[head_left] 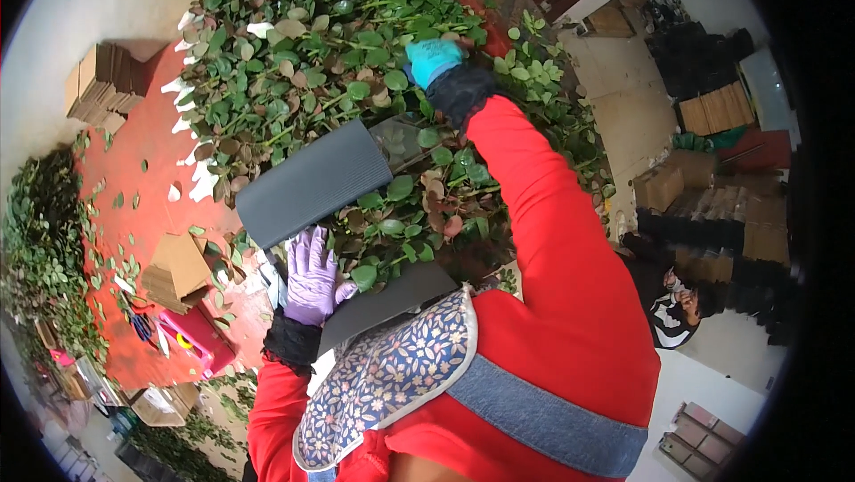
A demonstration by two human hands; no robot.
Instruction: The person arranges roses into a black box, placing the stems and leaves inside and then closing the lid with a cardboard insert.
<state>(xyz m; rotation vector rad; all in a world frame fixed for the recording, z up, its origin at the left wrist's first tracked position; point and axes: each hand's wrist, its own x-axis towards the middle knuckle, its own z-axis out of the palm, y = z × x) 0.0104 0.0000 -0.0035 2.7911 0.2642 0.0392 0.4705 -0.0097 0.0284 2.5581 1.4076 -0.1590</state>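
My left hand (310, 275), in a lavender glove, lies open with fingers stretched, just below a long dark grey ribbed panel (313, 181) and beside a second dark sheet (383, 304). My right hand (435, 64), in a cyan glove, is curled among leafy stems (329, 55) at the top; what its fingers hold is hidden. Bundles of stems with white lower wraps (203, 178) cover the bench around the grey panel, and more leaves lie between my hands.
The red surface (125, 215) holds stacked cardboard (98, 90), loose cardboard (174, 273), scissors (142, 328) and a pink object (200, 348). More foliage (40, 242) lines the left. At right are another person (672, 308) and boxes (677, 179) on the floor.
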